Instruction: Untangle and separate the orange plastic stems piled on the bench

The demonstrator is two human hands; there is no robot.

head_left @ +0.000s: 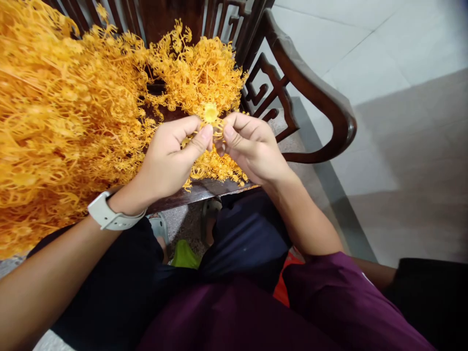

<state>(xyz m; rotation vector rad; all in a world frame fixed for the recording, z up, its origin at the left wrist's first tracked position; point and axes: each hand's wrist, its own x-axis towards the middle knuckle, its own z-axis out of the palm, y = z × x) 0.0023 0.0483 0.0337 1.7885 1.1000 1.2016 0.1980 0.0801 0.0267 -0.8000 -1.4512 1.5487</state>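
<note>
Left grip (165,160) and right grip (252,146) tight on orange floret (210,112), above seat edge (204,189).

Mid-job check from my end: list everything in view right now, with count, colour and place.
flower piece: one, yellow-orange, pinched between the fingertips of both hands
pile: one heap of many similar pieces, orange, on the seat at left
chair: one, dark brown wood, under and behind the pile, armrest curving right
floor: pale tiles, at right
sandals: two, grey, on the floor below the seat edge
watch: one, white, on the left wrist
left hand: one, closed on the flower piece from the left
right hand: one, closed on the flower piece from the right
</note>
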